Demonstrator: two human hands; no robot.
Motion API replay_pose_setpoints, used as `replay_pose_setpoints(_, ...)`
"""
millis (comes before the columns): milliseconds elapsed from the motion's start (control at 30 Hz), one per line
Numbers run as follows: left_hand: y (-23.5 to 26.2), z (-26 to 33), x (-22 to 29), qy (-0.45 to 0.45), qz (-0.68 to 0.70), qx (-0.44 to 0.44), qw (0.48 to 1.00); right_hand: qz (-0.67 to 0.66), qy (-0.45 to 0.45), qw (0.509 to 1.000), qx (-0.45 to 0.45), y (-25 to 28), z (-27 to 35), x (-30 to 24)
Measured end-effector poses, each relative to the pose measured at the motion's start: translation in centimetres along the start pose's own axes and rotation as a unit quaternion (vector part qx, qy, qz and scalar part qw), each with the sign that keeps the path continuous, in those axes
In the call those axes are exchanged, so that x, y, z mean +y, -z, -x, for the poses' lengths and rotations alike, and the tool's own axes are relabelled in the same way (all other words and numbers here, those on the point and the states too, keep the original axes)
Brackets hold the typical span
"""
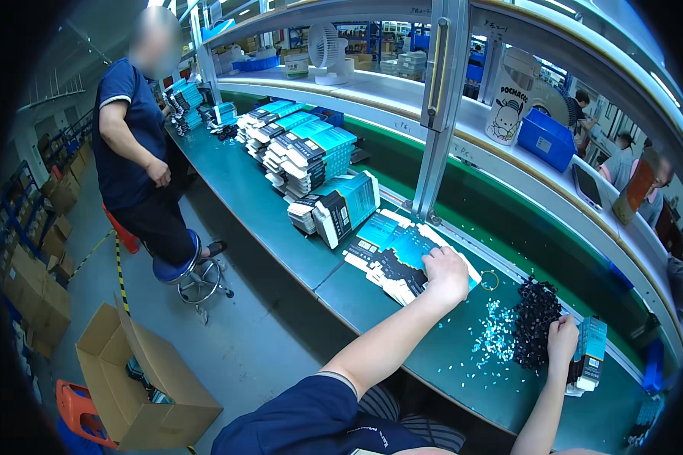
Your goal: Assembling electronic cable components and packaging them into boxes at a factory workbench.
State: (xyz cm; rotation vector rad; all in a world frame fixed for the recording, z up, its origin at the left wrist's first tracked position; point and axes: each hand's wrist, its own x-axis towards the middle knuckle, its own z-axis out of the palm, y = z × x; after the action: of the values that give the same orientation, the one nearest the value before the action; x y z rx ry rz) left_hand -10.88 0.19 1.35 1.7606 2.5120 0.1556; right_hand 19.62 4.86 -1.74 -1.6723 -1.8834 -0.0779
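Flat teal, black and white carton blanks (391, 254) lie spread in an overlapping layer on the green bench. My left hand (445, 274) rests over their right end with its fingers bent down; whatever is under the fingertips is hidden. To the right, a heap of small black pieces (535, 322) sits beside scattered tiny white and pale blue bits (493, 334). My right hand (562, 343) is closed at the heap's right edge, its fingertips drawn together on something too small to name. Right beside it stands a small stack of teal and black cartons (590, 353).
Carton stacks (311, 148) line the bench further left, where a co-worker (133, 144) stands by a stool (197, 265). A metal post (436, 114) rises at the bench's back. The shelf holds a blue bin (546, 140) and a fan (326, 53). An open cardboard box (163, 425) is on the floor.
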Motion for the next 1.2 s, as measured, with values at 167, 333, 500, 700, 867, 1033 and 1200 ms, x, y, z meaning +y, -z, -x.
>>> replay_pose_setpoints(167,1.1,0.1,-0.1,-0.003,0.002,-0.025,1.000,0.011,-0.022,1.000,-0.004,1.0,0.0,-1.4)
replay_pose_setpoints(333,1.5,0.5,-0.3,0.006,0.001,-0.032,0.999,-0.014,0.056,0.996,0.072,0.3,-0.2,-1.0)
replay_pose_setpoints(500,-0.6,-0.3,0.2,0.015,0.009,0.046,0.999,-0.107,-0.048,0.993,0.023,1.4,-0.2,-2.3)
replay_pose_setpoints(700,0.9,0.0,-0.1,-0.023,0.121,0.074,0.990,-0.193,-0.035,0.979,0.053,1.1,-0.3,-2.0)
replay_pose_setpoints(867,2.4,0.2,0.1,-0.096,0.286,0.072,0.951,-0.236,-0.025,0.970,0.052,1.5,-0.3,-2.1)
replay_pose_setpoints(1033,1.6,0.9,3.7,-0.171,0.736,-0.033,0.654,-0.299,0.006,0.952,0.072,2.4,-0.4,-2.5)
replay_pose_setpoints(1200,0.3,2.8,5.1,-0.095,0.852,-0.182,0.481,-0.349,-0.012,0.936,0.046,1.5,0.0,-2.8)
